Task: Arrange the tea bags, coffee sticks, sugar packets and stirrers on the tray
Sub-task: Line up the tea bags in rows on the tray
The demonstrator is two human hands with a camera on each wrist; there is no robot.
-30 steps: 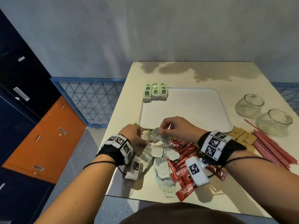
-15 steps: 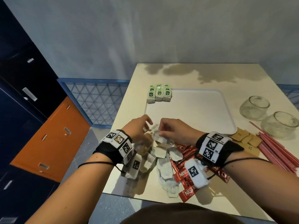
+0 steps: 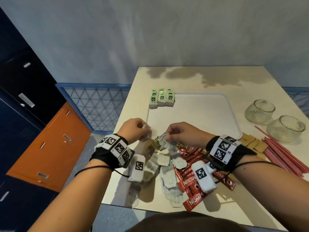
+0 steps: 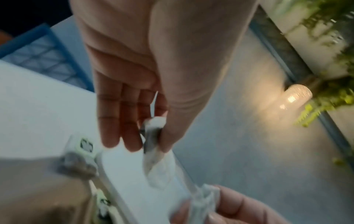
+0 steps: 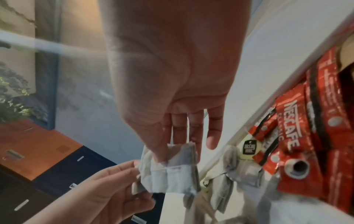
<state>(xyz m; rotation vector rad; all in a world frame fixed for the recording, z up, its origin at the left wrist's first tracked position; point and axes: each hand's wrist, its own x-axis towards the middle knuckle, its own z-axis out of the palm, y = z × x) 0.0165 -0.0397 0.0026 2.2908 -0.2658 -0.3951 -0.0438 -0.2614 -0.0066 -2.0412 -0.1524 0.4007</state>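
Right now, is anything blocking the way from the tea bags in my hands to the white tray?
Nothing visible does. The left hand and right hand pinch white paper tea bags at the white rectangular tray's near edge; its middle lies bare.

Your tray [image 3: 209, 104] sits in the middle of the table [image 3: 234, 77]. Stacked tea bags [image 3: 161, 100] stand on its far left corner. Loose tea bags [image 3: 165, 164] lie before it, coffee sticks [image 3: 190, 181] right of them. Two glass bowls [image 3: 274, 121], sugar packets [image 3: 252, 143] and stirrers [image 3: 284, 154] lie to the right.
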